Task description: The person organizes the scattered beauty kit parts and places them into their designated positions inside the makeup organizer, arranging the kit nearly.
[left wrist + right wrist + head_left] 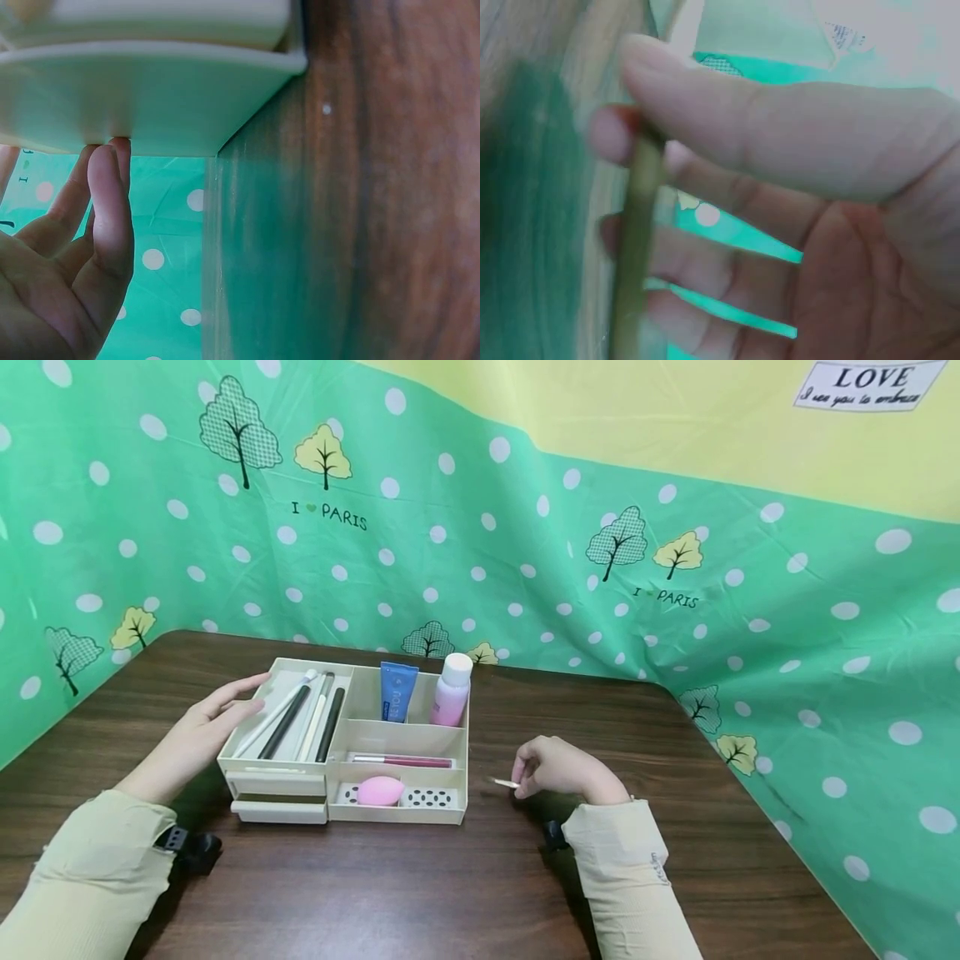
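A cream desktop organizer stands left of centre on the table. My left hand rests against its left side and rim; in the left wrist view the fingertips touch the side wall. My right hand, apart from the organizer on its right, pinches a slim stick between thumb and fingers. In the right wrist view this stick looks olive-gold and blurred, so its kind is unclear. Several pen-like sticks lie in the organizer's left compartment.
The organizer's back compartments hold a blue tube and a white-capped pink bottle. A thin dark-pink stick lies in the middle one. A pink makeup sponge sits in front. A green dotted curtain borders the dark wooden table.
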The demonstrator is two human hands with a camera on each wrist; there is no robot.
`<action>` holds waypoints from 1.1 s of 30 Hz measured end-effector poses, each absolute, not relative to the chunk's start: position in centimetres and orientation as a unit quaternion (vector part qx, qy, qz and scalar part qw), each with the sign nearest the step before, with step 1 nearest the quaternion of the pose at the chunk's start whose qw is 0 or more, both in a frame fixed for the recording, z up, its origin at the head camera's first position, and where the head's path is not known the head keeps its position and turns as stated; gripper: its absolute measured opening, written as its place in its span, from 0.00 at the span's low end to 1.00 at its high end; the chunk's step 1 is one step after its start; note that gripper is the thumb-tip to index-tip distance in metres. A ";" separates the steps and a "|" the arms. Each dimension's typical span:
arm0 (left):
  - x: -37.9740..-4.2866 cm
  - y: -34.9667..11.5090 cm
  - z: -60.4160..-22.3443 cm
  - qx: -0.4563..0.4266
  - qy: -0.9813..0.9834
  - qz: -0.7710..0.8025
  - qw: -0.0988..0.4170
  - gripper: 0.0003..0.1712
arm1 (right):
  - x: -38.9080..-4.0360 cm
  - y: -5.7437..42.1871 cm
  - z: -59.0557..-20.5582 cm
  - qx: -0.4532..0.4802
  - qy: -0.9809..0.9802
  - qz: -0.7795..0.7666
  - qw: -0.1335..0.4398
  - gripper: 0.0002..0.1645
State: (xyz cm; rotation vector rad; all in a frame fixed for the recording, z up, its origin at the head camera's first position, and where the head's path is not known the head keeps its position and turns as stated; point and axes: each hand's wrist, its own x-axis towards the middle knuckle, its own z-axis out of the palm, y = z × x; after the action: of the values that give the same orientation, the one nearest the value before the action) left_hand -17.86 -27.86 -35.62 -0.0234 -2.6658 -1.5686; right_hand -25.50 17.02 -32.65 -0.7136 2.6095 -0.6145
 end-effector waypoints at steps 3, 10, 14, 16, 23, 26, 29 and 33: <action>-17.9 -27.9 -35.7 -0.009 -0.861 -0.508 0.027 0.38 | -25.5 16.7 -32.5 -0.250 0.925 -0.246 0.148 0.06; -17.8 -27.8 -35.8 -0.011 -0.862 -0.507 0.029 0.38 | -25.4 16.1 -32.4 -0.209 0.928 -0.303 0.066 0.09; -17.9 -27.8 -35.8 -0.012 -0.863 -0.505 0.030 0.37 | -25.3 15.7 -32.4 -0.203 0.930 -0.304 0.042 0.10; -17.9 -27.9 -35.8 -0.012 -0.863 -0.504 0.031 0.37 | -25.4 15.5 -32.4 -0.206 0.931 -0.299 0.033 0.10; -18.0 -27.9 -35.7 -0.011 -0.861 -0.508 0.026 0.37 | -25.2 14.5 -32.4 -0.202 0.933 -0.298 0.010 0.09; -18.0 -27.9 -35.7 -0.012 -0.860 -0.509 0.025 0.37 | -25.0 14.2 -32.3 -0.202 0.929 -0.311 -0.001 0.09; -18.0 -27.9 -35.8 -0.014 -0.860 -0.510 0.028 0.37 | -24.9 13.9 -32.2 -0.198 0.924 -0.326 -0.010 0.09; -18.0 -27.9 -35.8 -0.014 -0.860 -0.510 0.031 0.37 | -24.6 13.6 -32.0 -0.192 0.917 -0.348 -0.019 0.09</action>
State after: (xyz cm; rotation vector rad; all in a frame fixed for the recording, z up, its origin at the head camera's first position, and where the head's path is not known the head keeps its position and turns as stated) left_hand -17.98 -27.95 -35.83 -0.0421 -2.6485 -1.5708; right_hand -24.62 13.63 -32.01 -0.6099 2.9175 -1.1077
